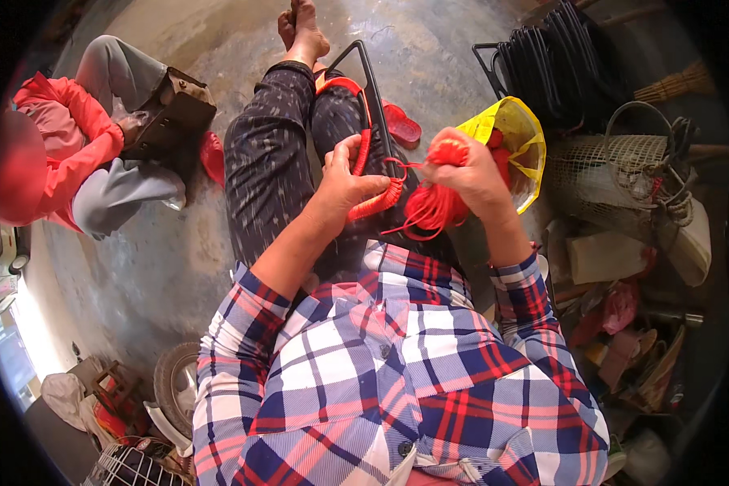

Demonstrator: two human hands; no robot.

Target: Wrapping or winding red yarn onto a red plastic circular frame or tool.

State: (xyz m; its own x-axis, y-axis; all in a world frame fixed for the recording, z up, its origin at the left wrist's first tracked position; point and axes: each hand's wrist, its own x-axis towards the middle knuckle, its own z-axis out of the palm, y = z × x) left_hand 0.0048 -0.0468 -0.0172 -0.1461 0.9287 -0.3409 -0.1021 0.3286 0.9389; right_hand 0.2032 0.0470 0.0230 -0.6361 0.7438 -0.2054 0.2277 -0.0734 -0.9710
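Two bare hands: the left hand (338, 193) and the right hand (479, 180) work close together over the lap, seemingly to keep the strand between them short.
Left hand grip: thumb and fingers narrow around the coiled red band (377, 202), probably so its turns do not slip.
Right hand grip: fist closed on a bunch of red cord (436, 209), loose loops hanging on the near side; bunching it likely stops it tangling.
Red band's place: curving along the right thigh, beside the black frame (372, 91); whether it is fixed there, I cannot tell.
Black frame: lying lengthwise over the right leg, far end near the knee; the dark trousers (269, 154) serve as a worktop.
Yellow bag (532, 180): mouth open just right of the right hand, red material inside, seemingly for easy reach.
Stacked black frames (555, 65): kept at the far right, off the legs.
Another person (61, 162): seated at the far left, well apart.
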